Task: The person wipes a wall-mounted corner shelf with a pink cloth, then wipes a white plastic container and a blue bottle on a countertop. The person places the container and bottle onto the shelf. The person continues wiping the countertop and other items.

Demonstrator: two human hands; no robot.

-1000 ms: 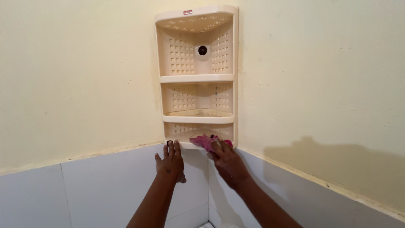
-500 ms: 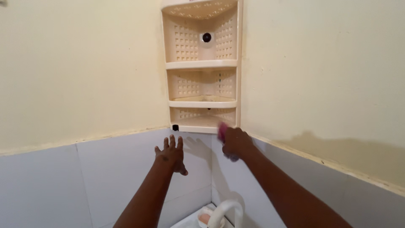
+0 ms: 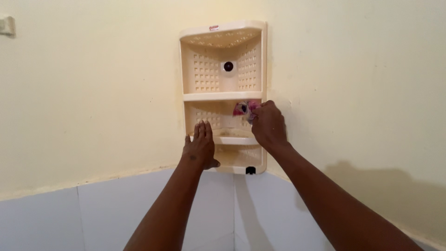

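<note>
Cream plastic corner shelf (image 3: 223,88) fixed high in the corner of the yellow walls (image 3: 93,93), three tiers, dark screw cap (image 3: 228,66) in the top bay. Right hand (image 3: 268,126) closed around a pink cloth (image 3: 245,109), pressed against the right side post, just under the front edge of the upper tier. Left hand (image 3: 200,148) open, fingers flat against the front edge of the middle tier, near its left corner. Small dark piece (image 3: 251,170) at the lower right corner, possibly a clip or cap; too small to tell. Risks, as judged: hard rubbing on thin plastic, flexing or cracking the post; sideways push, loosening the single visible fixing; cloth snagging in the perforations; left palm sliding off the rim.
</note>
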